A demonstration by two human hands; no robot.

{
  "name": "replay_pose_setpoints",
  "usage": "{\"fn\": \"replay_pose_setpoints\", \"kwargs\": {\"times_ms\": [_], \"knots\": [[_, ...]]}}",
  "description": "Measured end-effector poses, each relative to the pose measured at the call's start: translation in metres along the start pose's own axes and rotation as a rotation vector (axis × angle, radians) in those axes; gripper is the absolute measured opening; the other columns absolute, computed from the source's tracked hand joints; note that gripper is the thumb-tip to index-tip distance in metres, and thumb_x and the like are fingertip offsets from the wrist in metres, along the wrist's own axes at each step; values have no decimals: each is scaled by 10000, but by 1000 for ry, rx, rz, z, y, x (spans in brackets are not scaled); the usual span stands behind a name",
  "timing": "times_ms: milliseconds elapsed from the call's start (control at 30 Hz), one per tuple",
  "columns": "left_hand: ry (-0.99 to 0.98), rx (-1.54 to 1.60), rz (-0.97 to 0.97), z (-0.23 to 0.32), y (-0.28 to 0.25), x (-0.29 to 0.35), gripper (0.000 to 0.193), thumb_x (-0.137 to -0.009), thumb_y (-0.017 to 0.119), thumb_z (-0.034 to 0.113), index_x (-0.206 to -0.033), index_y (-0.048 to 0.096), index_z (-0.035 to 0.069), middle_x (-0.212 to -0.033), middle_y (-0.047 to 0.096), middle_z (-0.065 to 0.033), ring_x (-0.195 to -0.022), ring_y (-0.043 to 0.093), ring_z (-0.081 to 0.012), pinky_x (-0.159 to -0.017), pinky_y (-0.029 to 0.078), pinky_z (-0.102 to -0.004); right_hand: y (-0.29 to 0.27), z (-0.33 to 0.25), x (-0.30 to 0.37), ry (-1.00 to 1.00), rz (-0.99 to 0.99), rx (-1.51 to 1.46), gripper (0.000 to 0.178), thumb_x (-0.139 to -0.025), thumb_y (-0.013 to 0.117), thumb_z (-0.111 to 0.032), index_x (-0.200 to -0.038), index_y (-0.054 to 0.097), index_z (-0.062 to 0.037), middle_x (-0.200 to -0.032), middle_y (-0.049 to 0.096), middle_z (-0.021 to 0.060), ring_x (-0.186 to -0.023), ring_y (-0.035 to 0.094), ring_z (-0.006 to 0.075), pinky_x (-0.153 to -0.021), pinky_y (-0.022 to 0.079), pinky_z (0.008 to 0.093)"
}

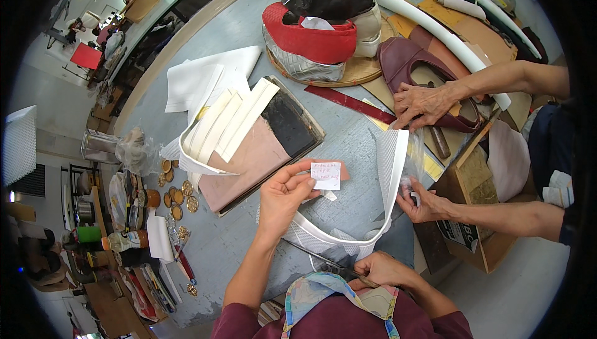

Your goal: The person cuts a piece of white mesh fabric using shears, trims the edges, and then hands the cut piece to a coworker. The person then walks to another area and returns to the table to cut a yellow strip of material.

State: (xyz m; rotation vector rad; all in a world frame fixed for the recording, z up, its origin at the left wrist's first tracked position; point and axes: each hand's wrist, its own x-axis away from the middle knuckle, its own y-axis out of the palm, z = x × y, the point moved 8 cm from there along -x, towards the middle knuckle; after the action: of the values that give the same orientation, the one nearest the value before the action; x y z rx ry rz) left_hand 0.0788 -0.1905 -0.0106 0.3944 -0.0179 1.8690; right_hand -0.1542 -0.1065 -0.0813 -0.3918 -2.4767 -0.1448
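Observation:
My left hand [287, 191] is closed, pinching a small white paper note [326, 176] with handwriting over the table. My right hand [380, 269] is closed low near my body, around what looks like the handles of scissors [317, 256], whose long dark blades point left and away. Between my hands curves a white mesh strip [390, 174] with a smooth white border, running up to the right. A co-worker's hand [428, 106] rests at the strip's upper end. That person's other hand [423, 201] is closed at the strip's right side, beside clear plastic.
A pink and black book-like block [245, 168] carries cream strips [249, 121]. Red, black and silver shoe uppers [311, 31] are piled on a round board. A maroon shoe upper [404, 65] and a wooden box [479, 196] stand right; gold round pieces [176, 196] lie left.

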Motion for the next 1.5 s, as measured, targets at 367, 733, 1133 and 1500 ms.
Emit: {"fn": "replay_pose_setpoints", "kwargs": {"times_ms": [367, 733, 1133, 1500], "knots": [[2, 19, -1, -2, -1, 3, 343, -946, 625, -32, -1286, 597, -58, -1111, 730, -144, -958, 714, -144, -807, 608, -254, 1, 0, 0, 2, -10, 3, 637, -751, 861, -498, -561, 436, -63, -505, 373, -16, -517, 366, 99, -506, 316, 331], [106, 36, 59, 1, -8, 14, 327, -928, 625, -66, -1255, 613, -61, -1184, 689, -152, -980, 715, -171, -817, 622, -275, 2, -2, -1, 8, -14, -16, 636, -756, 860, -503, -515, 450, -80, -478, 373, -23, -490, 346, 88, -494, 295, 323], [559, -1094, 62, 38, -1, 20, 488, -761, 796, 83, -1231, 667, 47, -1200, 651, -129, -1055, 645, -295, -885, 527, -389, 1, -9, 0, -18, -13, -7, 643, -760, 861, -493, -505, 435, -84, -468, 359, -27, -483, 326, 88, -489, 274, 322], [244, -1361, -242, 15, 21, -18, 430, -713, 828, 143, -1104, 691, 30, -970, 686, -131, -901, 661, -312, -824, 521, -385, 0, -7, 1, -76, 29, 111, 639, -750, 836, -556, -573, 488, -50, -523, 451, 59, -519, 459, 171, -529, 391, 388]]}}
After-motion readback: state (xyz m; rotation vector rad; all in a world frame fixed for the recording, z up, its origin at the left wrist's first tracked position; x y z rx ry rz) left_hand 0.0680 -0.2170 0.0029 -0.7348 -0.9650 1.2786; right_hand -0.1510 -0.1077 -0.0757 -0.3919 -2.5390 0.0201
